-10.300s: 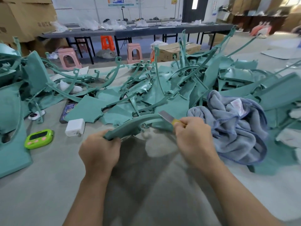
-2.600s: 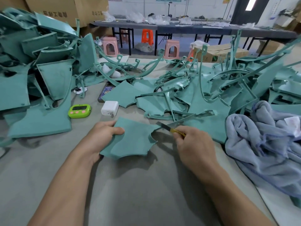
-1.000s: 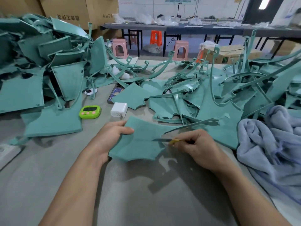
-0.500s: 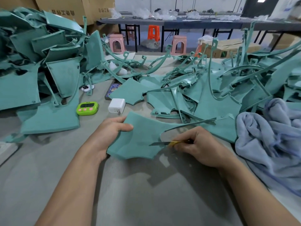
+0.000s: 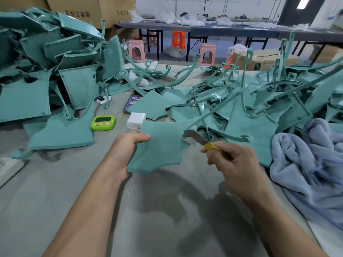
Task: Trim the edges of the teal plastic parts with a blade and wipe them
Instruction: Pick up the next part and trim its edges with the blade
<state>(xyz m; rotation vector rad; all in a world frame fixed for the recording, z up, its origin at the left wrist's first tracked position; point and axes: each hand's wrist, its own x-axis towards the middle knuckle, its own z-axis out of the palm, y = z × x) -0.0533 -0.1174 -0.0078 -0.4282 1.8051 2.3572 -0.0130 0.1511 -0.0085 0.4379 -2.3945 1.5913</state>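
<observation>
Head view shows the left hand gripping a flat teal panel by its left edge, thumb on top and fingers beneath, holding it tilted just above the bench. The right hand has its grip closed round the yellow handle of a blade, whose tip sits at a notch on the panel's right edge. The panel looks light and thin, stiff enough to keep its shape yet likely to flex under the knife, so a hold nearer the cut edge would steady it better. Just beyond lie a white charger, a green timer and a phone. Heaps of teal parts crowd the left and back — curved strips reach close to the blade. A blue towel lies to the right, near enough for wiping.
</observation>
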